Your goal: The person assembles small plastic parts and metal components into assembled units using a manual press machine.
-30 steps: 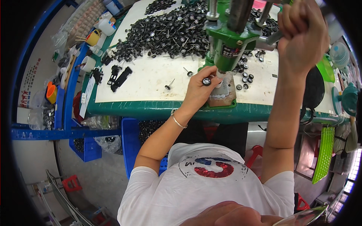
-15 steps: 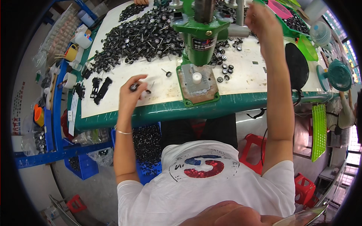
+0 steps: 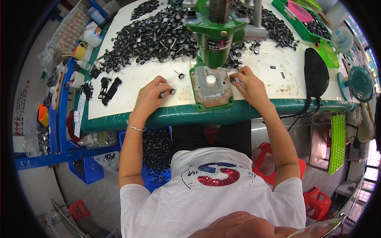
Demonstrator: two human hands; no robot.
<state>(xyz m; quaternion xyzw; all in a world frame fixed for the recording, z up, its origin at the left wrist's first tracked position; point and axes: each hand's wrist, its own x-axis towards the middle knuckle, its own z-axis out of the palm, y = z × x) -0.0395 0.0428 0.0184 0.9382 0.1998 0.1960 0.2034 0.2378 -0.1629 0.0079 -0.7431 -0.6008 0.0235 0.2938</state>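
Observation:
My left hand (image 3: pixel 152 96) is closed near the table's front edge, left of the press. Two small black wheels (image 3: pixel 172 91) show at its fingertips; any axle between them is hidden. My right hand (image 3: pixel 251 88) pinches a small black wheel (image 3: pixel 233 79) just right of the press base. Between the hands stands a green hand press (image 3: pixel 216 43), its ram above a metal plate (image 3: pixel 204 92) with a round white fixture (image 3: pixel 210 81). A loose wheel on a thin axle (image 3: pixel 181 76) lies left of the press.
A big heap of black wheels with axles (image 3: pixel 158 37) covers the table's far side. Black plastic chassis parts (image 3: pixel 111 90) lie at left. To the right are a black hand fan-shaped piece (image 3: pixel 316 73), a green fan (image 3: pixel 360 82) and a green tray (image 3: pixel 283 8). A blue bin (image 3: pixel 149 183) of small parts stands below.
My right hand has left the press lever at upper right and come down beside the base, onto a wheel. My left hand has moved right, still holding wheels.

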